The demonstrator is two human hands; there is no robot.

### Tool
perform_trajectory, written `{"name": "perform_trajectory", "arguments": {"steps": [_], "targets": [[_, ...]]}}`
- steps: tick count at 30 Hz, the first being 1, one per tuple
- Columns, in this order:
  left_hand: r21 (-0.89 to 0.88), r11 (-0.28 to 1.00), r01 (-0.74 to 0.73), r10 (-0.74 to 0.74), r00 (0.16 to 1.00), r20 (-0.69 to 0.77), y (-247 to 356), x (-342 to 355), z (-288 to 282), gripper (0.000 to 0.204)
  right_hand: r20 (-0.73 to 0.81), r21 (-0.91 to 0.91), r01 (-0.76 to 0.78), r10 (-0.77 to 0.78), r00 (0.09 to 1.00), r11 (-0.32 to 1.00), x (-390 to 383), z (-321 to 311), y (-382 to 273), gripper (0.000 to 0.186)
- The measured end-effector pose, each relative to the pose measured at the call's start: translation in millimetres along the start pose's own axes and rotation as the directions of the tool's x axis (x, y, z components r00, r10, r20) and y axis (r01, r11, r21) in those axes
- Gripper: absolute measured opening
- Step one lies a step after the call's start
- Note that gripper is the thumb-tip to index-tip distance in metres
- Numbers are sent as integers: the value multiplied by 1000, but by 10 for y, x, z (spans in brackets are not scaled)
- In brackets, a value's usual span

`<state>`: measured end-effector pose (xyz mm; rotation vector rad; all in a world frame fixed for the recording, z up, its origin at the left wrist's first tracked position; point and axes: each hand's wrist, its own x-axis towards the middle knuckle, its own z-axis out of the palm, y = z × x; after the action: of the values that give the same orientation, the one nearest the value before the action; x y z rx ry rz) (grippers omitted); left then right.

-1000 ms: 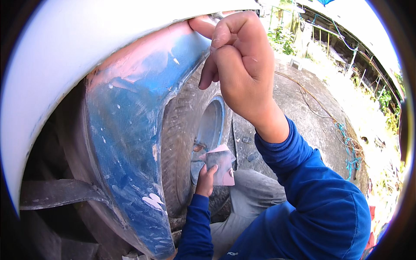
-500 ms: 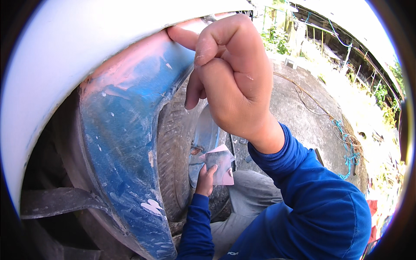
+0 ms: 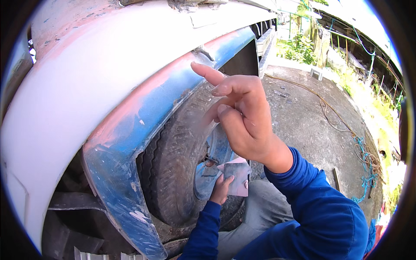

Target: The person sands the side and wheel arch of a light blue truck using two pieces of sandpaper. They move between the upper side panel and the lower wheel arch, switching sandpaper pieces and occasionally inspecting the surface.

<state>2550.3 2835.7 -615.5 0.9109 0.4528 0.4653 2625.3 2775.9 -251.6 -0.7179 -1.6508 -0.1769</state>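
The fender (image 3: pixel 116 161) lies left, the tyre (image 3: pixel 173 171) right of it. My right hand (image 3: pixel 250 119) is right of the fender; sheets (image 3: pixel 237 178) are in my left hand (image 3: pixel 220 190), near the tyre. Rope (image 3: pixel 368 180) lies right, on the ground (image 3: pixel 299 130).

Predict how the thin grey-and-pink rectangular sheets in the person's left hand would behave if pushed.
The grey-and-pink sheets are probably light, since the left hand alone holds them near one edge. They seem fairly stiff, as they extend nearly flat beyond that grip. Being flat, they would likely slide rather than roll.
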Motion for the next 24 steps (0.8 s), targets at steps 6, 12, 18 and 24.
{"name": "perform_trajectory", "arguments": {"steps": [6, 12, 18, 24], "targets": [[45, 999, -3, 7, 996, -90, -100, -92, 68, 40, -76, -266, 84, -108, 991, 960, 81, -75, 331, 38], [54, 999, -8, 17, 988, -156, -83, -209, 183, 36, -87, -394, 148, -197, 977, 907, 218, 8, 351, 32], [19, 999, -36, 39, 978, -205, 55, -364, 456, 36, -25, -357, 209, -233, 972, 910, 329, 63, 170, 27], [-15, 995, -96, 89, 959, -271, 104, -486, 740, 36, 232, -118, 411, -377, 897, 904, 244, 111, 103, 20]]}}
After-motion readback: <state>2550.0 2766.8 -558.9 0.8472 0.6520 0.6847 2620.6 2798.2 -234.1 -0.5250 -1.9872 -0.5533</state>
